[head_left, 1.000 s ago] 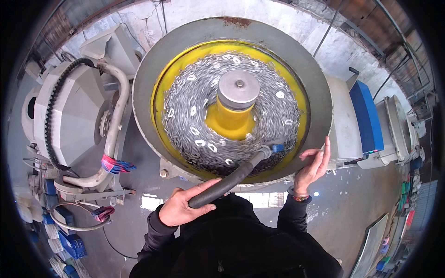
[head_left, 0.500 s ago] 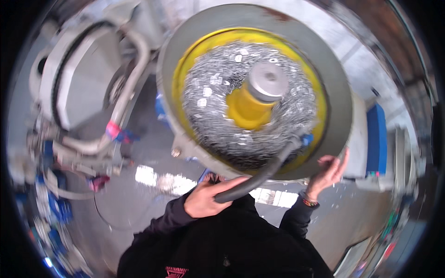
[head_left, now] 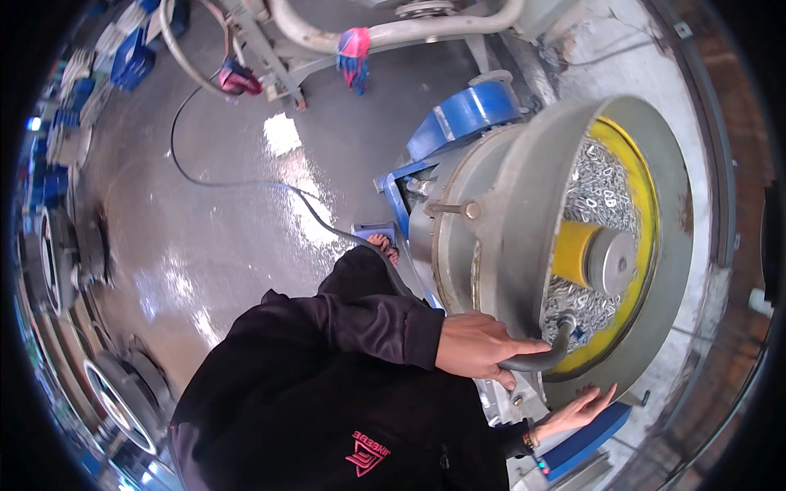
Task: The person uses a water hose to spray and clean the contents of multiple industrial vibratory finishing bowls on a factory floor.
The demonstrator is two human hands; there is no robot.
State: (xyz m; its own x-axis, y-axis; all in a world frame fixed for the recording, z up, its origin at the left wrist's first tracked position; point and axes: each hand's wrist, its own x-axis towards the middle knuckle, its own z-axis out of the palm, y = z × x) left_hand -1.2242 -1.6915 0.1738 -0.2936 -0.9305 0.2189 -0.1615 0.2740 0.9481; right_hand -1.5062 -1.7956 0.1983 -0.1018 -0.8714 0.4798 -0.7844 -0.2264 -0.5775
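A large grey round vibratory bowl [head_left: 675,237] with a yellow lining [head_left: 643,188] stands to my right. Many small shiny metal pieces [head_left: 602,184] fill it around a yellow centre post [head_left: 571,252] with a grey metal cap [head_left: 610,262]. My left hand [head_left: 475,348] is closed around a dark hose [head_left: 559,353], its index finger lying along it. The hose curves over the bowl's near edge, and its end is down at the metal pieces. My right hand [head_left: 577,411] rests against the bowl's outer rim with fingers stretched out, holding nothing.
A dark hose line [head_left: 311,204] trails over the glossy grey floor [head_left: 221,229] toward me. Beside the bowl is a blue motor housing [head_left: 467,119]. A curved pipe frame [head_left: 442,26] with a pink-and-blue cloth [head_left: 354,57] stands at the back. A blue panel [head_left: 585,442] is at lower right.
My view has turned left, so the bowl now appears at the right and from its side. My left hand still holds the hose in the bowl; my right hand stays at the rim.
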